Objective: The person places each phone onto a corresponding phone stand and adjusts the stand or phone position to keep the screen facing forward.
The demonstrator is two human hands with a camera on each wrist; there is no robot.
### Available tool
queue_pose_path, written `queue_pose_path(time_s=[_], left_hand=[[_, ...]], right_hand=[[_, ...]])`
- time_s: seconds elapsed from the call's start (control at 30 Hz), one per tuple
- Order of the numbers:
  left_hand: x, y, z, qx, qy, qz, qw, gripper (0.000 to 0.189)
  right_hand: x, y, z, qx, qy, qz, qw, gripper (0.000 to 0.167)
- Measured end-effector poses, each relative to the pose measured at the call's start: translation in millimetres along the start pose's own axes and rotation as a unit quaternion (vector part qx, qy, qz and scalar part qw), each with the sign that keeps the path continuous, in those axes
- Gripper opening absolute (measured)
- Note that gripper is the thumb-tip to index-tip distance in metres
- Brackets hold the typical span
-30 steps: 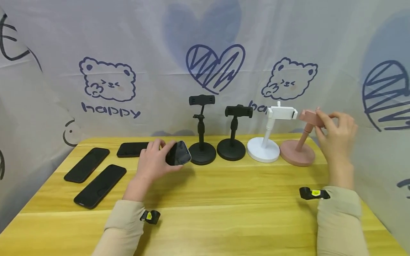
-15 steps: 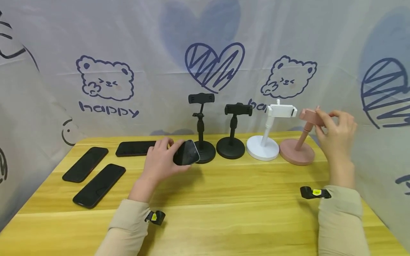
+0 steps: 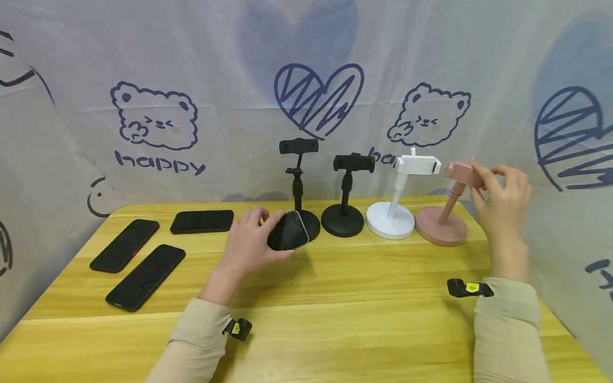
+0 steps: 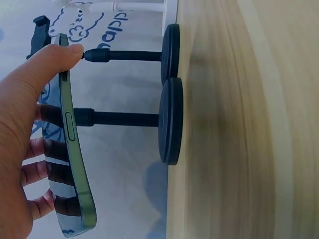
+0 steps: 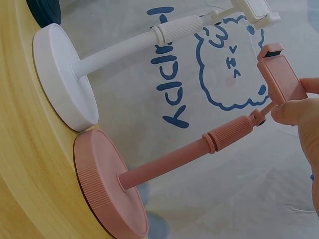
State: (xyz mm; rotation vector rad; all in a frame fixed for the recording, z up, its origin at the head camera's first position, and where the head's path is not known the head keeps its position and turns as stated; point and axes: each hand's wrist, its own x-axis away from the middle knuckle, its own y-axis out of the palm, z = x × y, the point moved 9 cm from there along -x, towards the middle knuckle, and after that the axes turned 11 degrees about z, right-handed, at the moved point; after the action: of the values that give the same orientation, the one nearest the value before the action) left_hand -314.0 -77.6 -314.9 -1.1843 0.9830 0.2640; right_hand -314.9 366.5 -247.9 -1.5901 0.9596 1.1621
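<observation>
There it was: our left hand [image 3: 251, 239] gripped a smartphone [image 3: 289, 231] above the wooden table [image 3: 364, 308], near the taller black phone stand [image 3: 298, 186], while our right hand [image 3: 505, 205] pinched the pink stand's clamp [image 3: 462, 174]!

Yellow wood counter [image 3: 364, 324], bear cloth [image 3: 234, 133]

Behind the counter, the cloth is pale, with blue bears [image 3: 155, 119], hearts [image 3: 318, 101] and the word "happy" [image 3: 159, 163]. Cloth hangs at the counter's left and right sides too.
</observation>
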Motion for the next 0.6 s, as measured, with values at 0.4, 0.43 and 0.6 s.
queue_pose_path(time_s=[0.4,0.43,0.6], left_hand=[[-0.7,1.0,5.1,0.006,-0.003,-0.002,1.0,0.081],[-0.8,0.6,5.3,0.006,-0.002,-0.001,1.0,0.082],[-0.7,-0.6,5.3,0.006,-0.002,-0.002,1.0,0.082]], right_hand=[[-2.5,-3.0,-3.2,-0.001,-0.013,-0.009,0.9999,0.036],[-3.0,-3.6,-3.6,-0.001,-0.014,-0.011,0.9998,0.037],[-4.6,-4.6,-5.7,0.006,-0.009,-0.035,0.9993,0.04]])
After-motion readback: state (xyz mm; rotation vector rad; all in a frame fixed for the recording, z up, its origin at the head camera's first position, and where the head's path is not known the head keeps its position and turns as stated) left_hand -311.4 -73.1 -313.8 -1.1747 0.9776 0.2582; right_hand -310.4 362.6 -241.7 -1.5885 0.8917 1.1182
